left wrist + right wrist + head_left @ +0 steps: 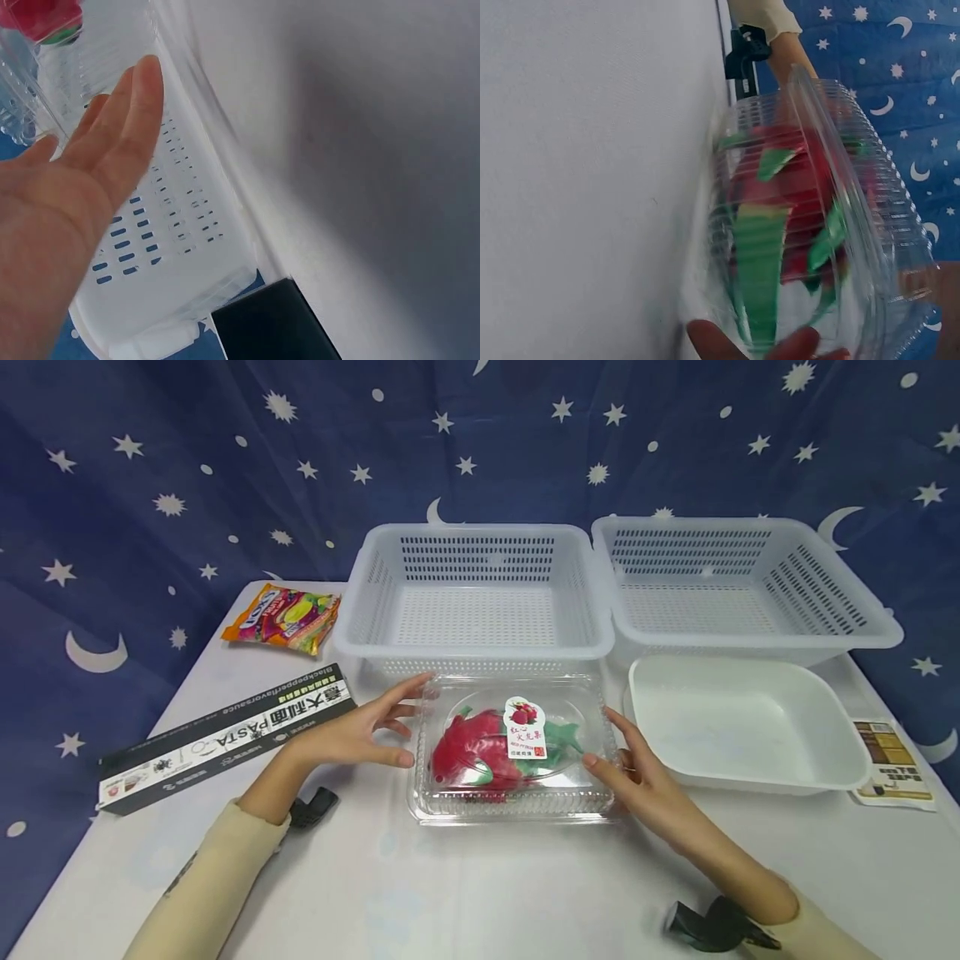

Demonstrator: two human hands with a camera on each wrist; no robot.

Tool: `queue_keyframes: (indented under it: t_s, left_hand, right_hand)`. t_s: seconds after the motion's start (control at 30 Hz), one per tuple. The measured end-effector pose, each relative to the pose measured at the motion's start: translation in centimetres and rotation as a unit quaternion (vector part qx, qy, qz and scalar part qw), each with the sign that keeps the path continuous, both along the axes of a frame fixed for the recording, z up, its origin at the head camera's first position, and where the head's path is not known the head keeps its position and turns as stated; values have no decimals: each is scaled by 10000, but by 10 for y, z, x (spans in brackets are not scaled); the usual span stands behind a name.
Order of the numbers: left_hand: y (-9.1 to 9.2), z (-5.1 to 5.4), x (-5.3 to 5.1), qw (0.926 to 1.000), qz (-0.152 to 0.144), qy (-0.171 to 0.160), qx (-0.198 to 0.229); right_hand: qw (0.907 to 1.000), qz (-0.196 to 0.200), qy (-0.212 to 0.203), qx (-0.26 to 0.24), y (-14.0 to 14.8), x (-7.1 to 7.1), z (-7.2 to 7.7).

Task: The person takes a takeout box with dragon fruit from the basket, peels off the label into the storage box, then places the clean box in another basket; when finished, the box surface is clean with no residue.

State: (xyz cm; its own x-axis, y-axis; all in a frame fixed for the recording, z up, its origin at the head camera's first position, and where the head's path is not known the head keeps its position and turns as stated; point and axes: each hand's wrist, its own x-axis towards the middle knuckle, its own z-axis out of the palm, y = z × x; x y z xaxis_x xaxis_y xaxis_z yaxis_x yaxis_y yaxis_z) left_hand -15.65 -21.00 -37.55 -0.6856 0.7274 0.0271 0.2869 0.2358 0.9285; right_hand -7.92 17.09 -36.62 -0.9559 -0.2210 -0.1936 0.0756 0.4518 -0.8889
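Note:
A clear plastic clamshell box (480, 806) with a labelled lid lies on the white table, a red and green dragon fruit (480, 747) inside it. My left hand (352, 727) is at the box's left side, fingers spread and relaxed; in the left wrist view the left hand (82, 180) has its fingers extended beside the box. At the right side, my right hand (645, 777) holds the box's edge between thumb and fingers. The right wrist view shows the fingertips (795, 345) at the near end of the box (877, 247).
Two white perforated baskets (476, 652) (757, 639) stand at the back. A white tub (750, 777) is on the right, near a brown packet (892, 768). Left are a black pasta box (225, 739) and a candy bag (285, 617).

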Motion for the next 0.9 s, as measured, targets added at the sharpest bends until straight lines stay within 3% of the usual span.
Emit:
queue_keyframes:
  t_s: [0.23,0.4,0.53,0.7,0.8,0.9]
  left_hand:
    - [6,1,0,9986,491,61,-204]
    - [10,2,2,9976,629,4,-275]
    - [11,2,3,9977,644,-25,-233]
    - [12,4,2,9982,577,100,-159]
    - [12,5,2,9981,565,205,-126]
    - [12,4,2,9982,542,233,-101]
  right_hand:
    - [9973,600,-413,134,7,0,8]
    - [9907,1056,-246,818,16,-1,19]
    - [9896,1063,-17,973,24,-1,30]
    - [9863,764,826,1209,31,1,42]
    - [9755,546,1672,1320,33,-4,45]
    - [9685,461,2146,1173,34,-14,46]
